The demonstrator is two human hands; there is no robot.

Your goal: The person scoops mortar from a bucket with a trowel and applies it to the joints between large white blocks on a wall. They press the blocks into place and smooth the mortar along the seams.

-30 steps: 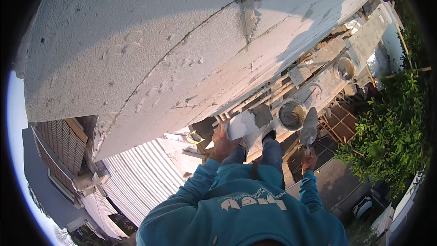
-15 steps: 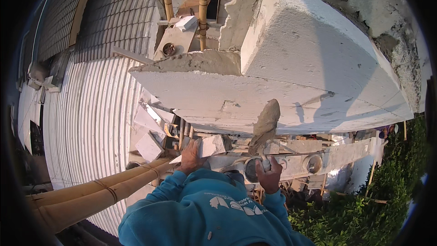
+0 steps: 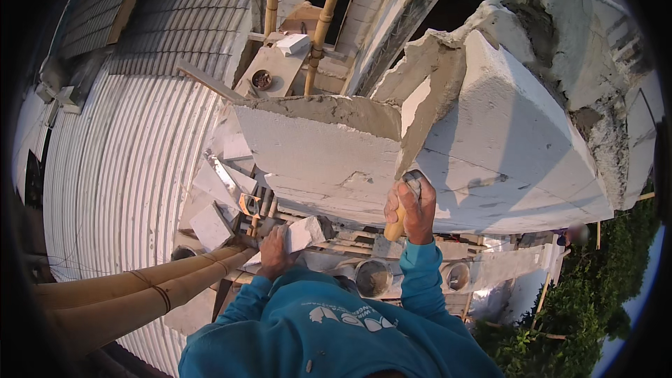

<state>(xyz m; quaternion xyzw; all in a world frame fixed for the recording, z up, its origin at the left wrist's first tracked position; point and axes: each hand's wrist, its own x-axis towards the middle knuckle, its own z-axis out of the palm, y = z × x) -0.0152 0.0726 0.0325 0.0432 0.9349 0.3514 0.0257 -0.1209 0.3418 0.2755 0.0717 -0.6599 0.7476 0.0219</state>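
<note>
The right hand [image 3: 411,204] has its fingers clamped around the yellowish handle of a mortar-smeared grey metal trowel [image 3: 418,138], its blade up at the pale masonry wall's [image 3: 315,141] mortared ledge; it should be stiff but tip-heavy, best held close to the blade. The left hand's [image 3: 276,252] fingers grip the left end of a rough white block piece [image 3: 302,235] below the wall, probably light, chalky and crumbly at its corners, so its broad faces suit holding.

Wall [image 3: 315,143] bars way ahead of left hand [image 3: 275,250]; bamboo poles [image 3: 133,301] crowd its left. Open gap between block [image 3: 302,235] and right hand [image 3: 414,206].
</note>
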